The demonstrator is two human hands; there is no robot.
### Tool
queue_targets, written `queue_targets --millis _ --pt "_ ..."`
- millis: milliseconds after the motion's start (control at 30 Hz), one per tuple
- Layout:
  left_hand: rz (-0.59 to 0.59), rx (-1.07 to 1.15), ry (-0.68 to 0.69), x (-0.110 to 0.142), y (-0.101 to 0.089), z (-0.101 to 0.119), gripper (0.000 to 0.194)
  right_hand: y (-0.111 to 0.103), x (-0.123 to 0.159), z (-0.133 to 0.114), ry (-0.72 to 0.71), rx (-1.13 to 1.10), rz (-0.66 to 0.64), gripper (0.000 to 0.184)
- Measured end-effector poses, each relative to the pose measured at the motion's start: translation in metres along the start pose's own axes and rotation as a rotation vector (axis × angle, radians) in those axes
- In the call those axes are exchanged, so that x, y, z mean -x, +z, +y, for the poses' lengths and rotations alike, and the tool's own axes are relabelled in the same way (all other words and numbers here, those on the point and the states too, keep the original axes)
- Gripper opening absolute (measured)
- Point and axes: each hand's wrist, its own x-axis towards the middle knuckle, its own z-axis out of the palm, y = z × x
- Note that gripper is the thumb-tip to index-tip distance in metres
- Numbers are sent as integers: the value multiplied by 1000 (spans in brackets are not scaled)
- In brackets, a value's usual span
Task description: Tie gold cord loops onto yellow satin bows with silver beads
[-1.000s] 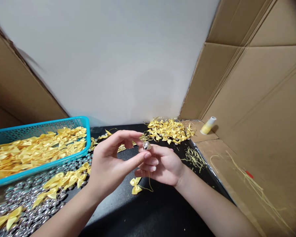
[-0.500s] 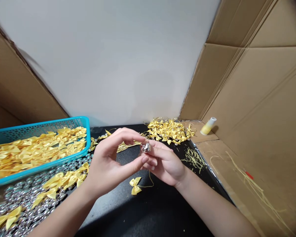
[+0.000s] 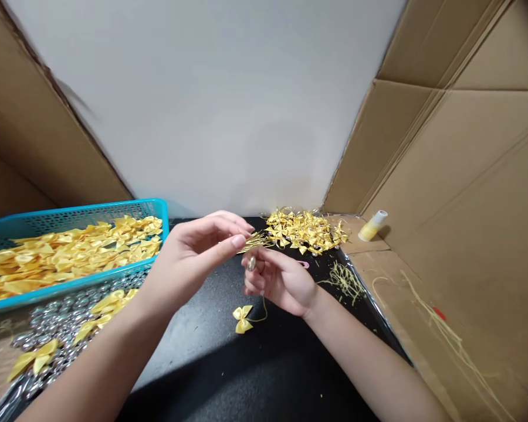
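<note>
My right hand [image 3: 281,281] is closed, with a shiny silver bead [image 3: 251,264] at its curled fingertips. A thin yellow thread [image 3: 264,308] hangs below these fingers and runs to a yellow ribbon bow [image 3: 242,319] lying on the black tabletop [image 3: 193,363]. Just above and left of the bead, my left hand [image 3: 202,249] brings thumb and fingertips together in a pinch. Whatever is in that pinch is too fine to make out. Directly behind these fingertips lies a bundle of gold cords [image 3: 257,240], partly hidden by the hand.
Yellow bows fill a blue basket [image 3: 165,220] at left, with many silver beads [image 3: 74,316] and loose bows before it. At the back lies a pile of finished-looking bow pieces [image 3: 305,231]. Thread scraps [image 3: 347,281], a cone spool [image 3: 372,225] and cardboard walls [image 3: 479,176] stand right.
My left fingers have come off the bead and moved up and left. The bead now stays in my right hand alone, slightly further left. The view has shifted a little.
</note>
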Motion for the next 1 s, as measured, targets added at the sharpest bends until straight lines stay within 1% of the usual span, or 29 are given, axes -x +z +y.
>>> queue_targets --millis 100,167,200,267,300,333,400,467,533,600,667,733,767,800,833,867,933,967,1000 --pt "67 -8 21 -15 -7 12 6 -10 -5 3 7 81 0 25" --pt "135 -4 41 -29 -10 26 4 -15 -8 5 -7 194 -19 24" --pt "150 -8 55 -36 -10 35 4 -18 -10 5 -14 260 -24 26" --pt "145 -41 72 -48 -9 53 6 -22 -11 3 -27 432 -9 30" --pt "119 -77 47 -52 -8 62 11 -24 -11 1 -36 537 11 31" --pt "116 -109 55 -55 -6 69 14 -25 -10 -2 -51 642 39 31" --pt "117 -141 95 -59 -2 80 11 -24 -5 -12 -125 805 107 31" --pt "115 -168 129 -58 3 86 10 -18 1 -25 -270 836 161 30" --pt "107 -230 130 -56 8 89 21 -6 8 -40 -432 779 160 24" --pt "96 -297 107 -54 12 88 29 11 11 -53 -546 723 137 23" --pt "73 -286 85 -52 16 86 23 30 11 -63 -584 694 104 19" --pt "32 -203 71 -50 19 82 12 46 10 -68 -636 658 118 12" --pt "27 -159 73 -48 22 80 10 52 9 -69 -649 655 127 10" --pt "33 -135 76 -46 24 78 9 55 9 -69 -655 660 136 10" --pt "67 -134 88 -41 27 76 8 57 10 -68 -655 671 143 11" --pt "119 -151 111 -35 30 74 9 57 11 -66 -657 680 149 11" --pt "224 -220 160 -12 35 69 21 54 16 -62 -676 682 166 11" --pt "242 -238 182 5 37 66 25 50 18 -60 -695 671 179 10" --pt "225 -244 173 26 37 60 26 47 21 -58 -708 661 191 10"
